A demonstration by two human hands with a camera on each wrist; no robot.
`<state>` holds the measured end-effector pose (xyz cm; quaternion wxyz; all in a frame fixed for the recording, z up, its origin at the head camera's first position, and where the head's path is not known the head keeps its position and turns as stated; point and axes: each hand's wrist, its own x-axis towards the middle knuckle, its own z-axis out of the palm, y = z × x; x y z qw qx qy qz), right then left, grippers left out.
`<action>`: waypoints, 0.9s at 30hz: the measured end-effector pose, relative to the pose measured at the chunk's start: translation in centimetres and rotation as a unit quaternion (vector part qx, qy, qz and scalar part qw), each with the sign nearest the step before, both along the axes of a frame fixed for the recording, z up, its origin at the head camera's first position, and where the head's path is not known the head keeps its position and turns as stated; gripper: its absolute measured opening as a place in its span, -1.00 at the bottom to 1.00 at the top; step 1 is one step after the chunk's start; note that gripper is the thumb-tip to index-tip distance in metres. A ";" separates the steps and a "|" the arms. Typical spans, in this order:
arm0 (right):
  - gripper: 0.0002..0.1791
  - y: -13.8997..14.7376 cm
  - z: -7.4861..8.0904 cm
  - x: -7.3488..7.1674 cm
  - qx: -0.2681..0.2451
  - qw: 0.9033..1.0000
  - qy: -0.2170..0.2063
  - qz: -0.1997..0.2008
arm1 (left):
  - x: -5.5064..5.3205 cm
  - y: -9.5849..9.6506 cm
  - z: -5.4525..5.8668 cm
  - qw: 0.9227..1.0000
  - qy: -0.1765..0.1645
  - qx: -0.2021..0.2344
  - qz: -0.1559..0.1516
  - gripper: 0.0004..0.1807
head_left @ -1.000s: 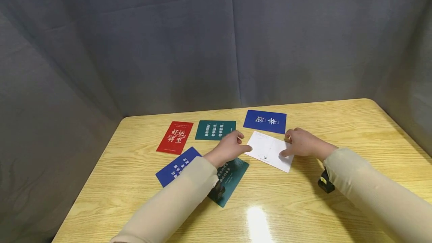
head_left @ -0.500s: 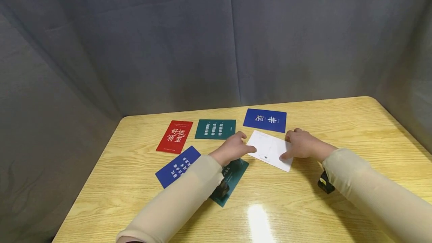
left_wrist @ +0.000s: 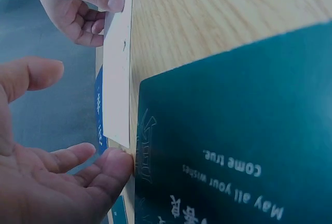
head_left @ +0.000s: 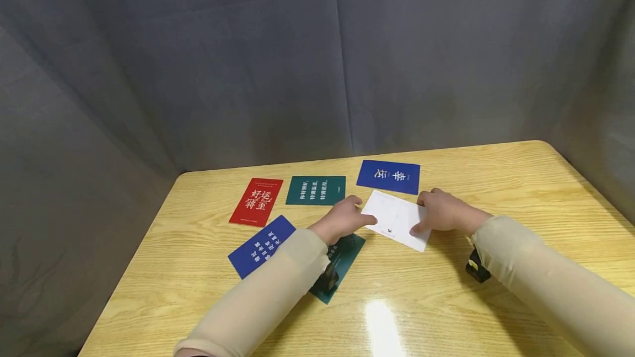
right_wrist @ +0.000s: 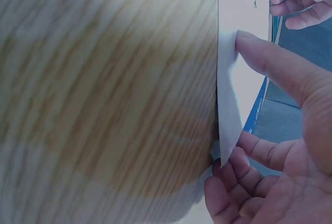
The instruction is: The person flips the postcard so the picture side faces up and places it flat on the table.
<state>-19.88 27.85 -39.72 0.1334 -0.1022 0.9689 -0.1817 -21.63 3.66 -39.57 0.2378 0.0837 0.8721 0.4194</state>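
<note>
A white postcard point(head_left: 389, 214) with small dark print lies on the wooden table between my two hands. My right hand point(head_left: 444, 211) pinches its right end, the thumb on top and the fingers at the end edge, as the right wrist view shows. My left hand point(head_left: 342, 220) is at the card's left end, fingertips right at the edge. In the left wrist view the left thumb stands up away from the card point(left_wrist: 116, 79) and the fingers are loosely bent. A dark green card point(head_left: 347, 255) with pale lettering lies partly hidden under the left forearm.
A blue card point(head_left: 366, 176) lies just behind the white postcard. Further left are a green card point(head_left: 294, 194), a red card point(head_left: 243, 214) and another blue card point(head_left: 243, 255), partly covered by the left sleeve. A grey curtain point(head_left: 268, 81) hangs behind the table.
My left hand has shifted slightly to the right, its thumb now overlapping the white postcard more in the head view. The right hand and the cards have stayed nearly still.
</note>
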 end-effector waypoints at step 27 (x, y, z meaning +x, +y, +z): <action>-0.23 0.3 0.0 0.5 -0.063 0.996 0.007 -0.061 | -0.3 -0.7 -0.4 0.996 -0.044 0.072 0.033 -0.42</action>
